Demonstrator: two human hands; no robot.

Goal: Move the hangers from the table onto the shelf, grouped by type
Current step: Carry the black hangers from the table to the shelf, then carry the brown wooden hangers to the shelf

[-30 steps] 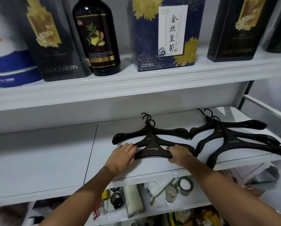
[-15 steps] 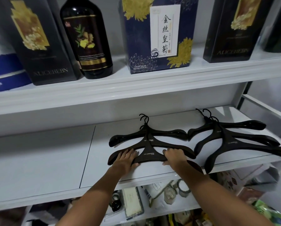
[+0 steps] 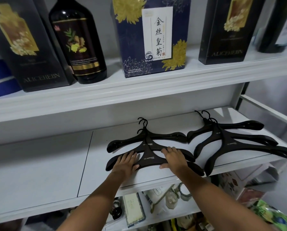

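Two groups of black hangers lie flat on the white middle shelf (image 3: pixel 39 164). The centre group (image 3: pixel 149 144) is a short stack with hooks pointing back. Its front hanger (image 3: pixel 149 160) carries white lettering. My left hand (image 3: pixel 125 161) rests on that hanger's left arm with fingers laid flat. My right hand (image 3: pixel 174 158) lies on its right arm, fingers forward and thumb at the lower edge. A second stack of larger black hangers (image 3: pixel 236 144) sits to the right, fanned toward the shelf's front corner.
The upper shelf holds black boxes (image 3: pixel 27 52), (image 3: pixel 227 30), a dark bottle (image 3: pixel 77 45) and a blue floral box (image 3: pixel 151 35). Below the middle shelf, a lower shelf carries jars, tape rolls and packets (image 3: pixel 156 205). A white side rail (image 3: pixel 269 110) bounds the right end.
Both hands have stayed on the front hanger and slid it slightly toward the shelf's front edge. The view has shifted a little left.
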